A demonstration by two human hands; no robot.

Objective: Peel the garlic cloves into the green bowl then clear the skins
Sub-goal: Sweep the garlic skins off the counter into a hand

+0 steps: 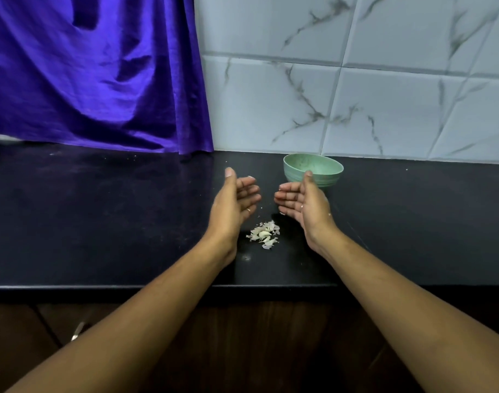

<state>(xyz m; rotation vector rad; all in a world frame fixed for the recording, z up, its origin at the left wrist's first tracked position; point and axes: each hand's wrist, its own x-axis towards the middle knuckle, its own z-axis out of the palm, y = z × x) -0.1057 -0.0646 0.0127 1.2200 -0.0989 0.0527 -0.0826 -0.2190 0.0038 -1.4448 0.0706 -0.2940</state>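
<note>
Empty cupped hands flanking garlic skins

Beyond the left grip hangs a purple curtain; beyond the right grip, white grey-veined wall tiles; a black table lies beneath both.

Green bowl, purple curtain, black counter.

Dim, soft light; wide-angle bending at edges.
</note>
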